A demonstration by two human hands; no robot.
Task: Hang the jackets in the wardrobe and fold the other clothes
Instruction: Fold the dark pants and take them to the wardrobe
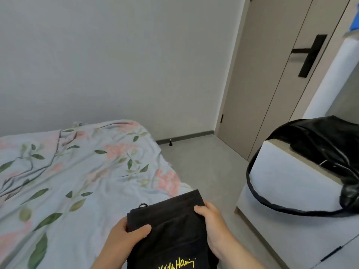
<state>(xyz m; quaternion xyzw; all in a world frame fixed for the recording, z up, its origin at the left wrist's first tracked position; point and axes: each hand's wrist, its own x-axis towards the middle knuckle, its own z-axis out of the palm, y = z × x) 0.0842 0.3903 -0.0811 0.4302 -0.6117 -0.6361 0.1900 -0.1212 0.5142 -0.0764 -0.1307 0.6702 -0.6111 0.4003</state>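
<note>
Black garment (171, 226), long axis near-to-far, gripped at its sides by left hand (126, 235) and right hand (211, 224); bed (77, 171) lies left.

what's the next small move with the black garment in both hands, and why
Probably set it down on the bed, just to the left. The black garment already looks folded into a compact rectangle, the left hand and right hand grip its two sides, and it hangs by the bed's edge.

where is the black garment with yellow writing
Bottom centre of the head view: the black garment is gripped between left hand and right hand, beside the floral bed.
</note>
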